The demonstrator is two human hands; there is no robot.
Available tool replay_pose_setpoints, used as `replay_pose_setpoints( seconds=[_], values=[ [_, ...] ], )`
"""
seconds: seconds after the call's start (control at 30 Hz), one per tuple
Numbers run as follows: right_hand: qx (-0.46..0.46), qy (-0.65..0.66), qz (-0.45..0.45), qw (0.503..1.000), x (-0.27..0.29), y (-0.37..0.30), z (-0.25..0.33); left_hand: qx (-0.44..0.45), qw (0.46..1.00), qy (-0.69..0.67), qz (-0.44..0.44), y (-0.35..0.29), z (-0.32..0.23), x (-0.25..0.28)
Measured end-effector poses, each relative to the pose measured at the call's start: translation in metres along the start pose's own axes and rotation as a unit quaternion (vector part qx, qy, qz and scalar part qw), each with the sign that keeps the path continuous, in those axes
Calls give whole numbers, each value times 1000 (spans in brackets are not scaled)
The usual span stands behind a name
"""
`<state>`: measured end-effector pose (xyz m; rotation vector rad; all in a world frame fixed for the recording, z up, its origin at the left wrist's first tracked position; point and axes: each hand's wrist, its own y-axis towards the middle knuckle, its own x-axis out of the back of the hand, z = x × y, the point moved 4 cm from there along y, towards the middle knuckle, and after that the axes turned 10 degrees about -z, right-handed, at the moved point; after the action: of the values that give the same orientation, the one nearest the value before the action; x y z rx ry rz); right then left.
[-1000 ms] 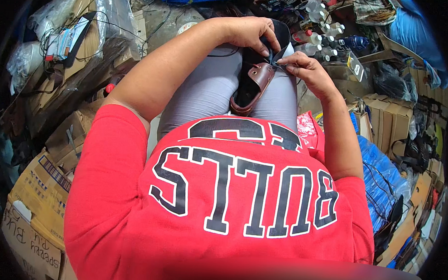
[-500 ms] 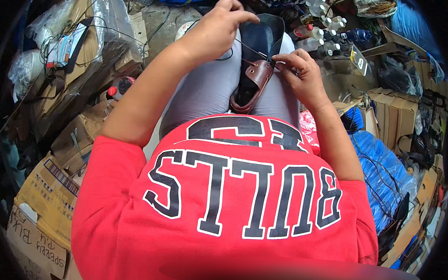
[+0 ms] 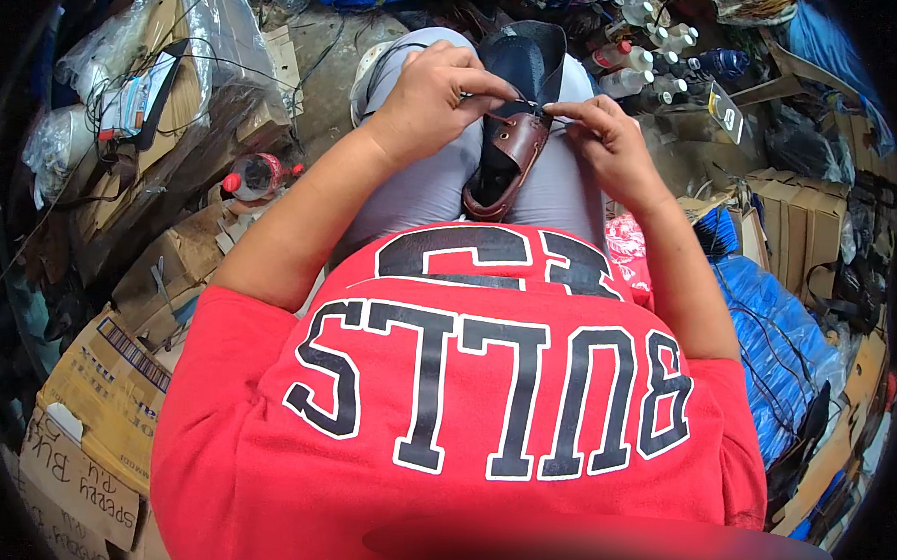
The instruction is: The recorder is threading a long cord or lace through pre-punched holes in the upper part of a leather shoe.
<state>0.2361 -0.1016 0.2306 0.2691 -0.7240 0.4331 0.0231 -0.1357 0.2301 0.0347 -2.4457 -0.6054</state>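
Note:
A brown leather shoe (image 3: 520, 143) with metal eyelets and a dark inside rests between my thighs, its heel end toward me. A broad black piece (image 3: 523, 58) stands up at its far end. My left hand (image 3: 442, 95) is closed in a pinch just left of the shoe's upper, on a thin dark thread (image 3: 521, 100). Across from it, my right hand (image 3: 610, 142) pinches at the upper's right edge, with a small dark strand at its fingertips. The two sets of fingertips are close together over the shoe. The exact ends of the thread are too small to make out.
Several plastic bottles (image 3: 643, 68) stand at the far right. A bottle with a red cap (image 3: 258, 177) lies left of my arm. Cardboard boxes (image 3: 104, 385) and plastic-wrapped boards (image 3: 176, 98) crowd the left side. A blue plastic-wrapped bundle (image 3: 766, 344) and cartons (image 3: 796, 220) are on the right.
My left hand has come down and toward me, from holding the thread drawn out above the shoe to close by the upper. My right hand stays near the upper's right edge.

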Motion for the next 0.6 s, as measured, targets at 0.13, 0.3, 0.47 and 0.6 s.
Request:
replay_pose_setpoints(
  seconds=[0.13, 0.3, 0.47, 0.6],
  values=[
    [-23, 26, 43, 998, 4, 12, -7, -53, 998, 31, 3, 4, 2, -7],
    [-30, 79, 67, 994, 0, 21, -18, -36, 996, 87, 6, 4, 5, -12],
    [-27, 70, 82, 994, 1, 23, -17, -37, 994, 106, 14, 4, 5, -15],
    [-27, 86, 86, 992, 1, 22, -18, -35, 992, 117, 21, 4, 5, -15]
  ],
)
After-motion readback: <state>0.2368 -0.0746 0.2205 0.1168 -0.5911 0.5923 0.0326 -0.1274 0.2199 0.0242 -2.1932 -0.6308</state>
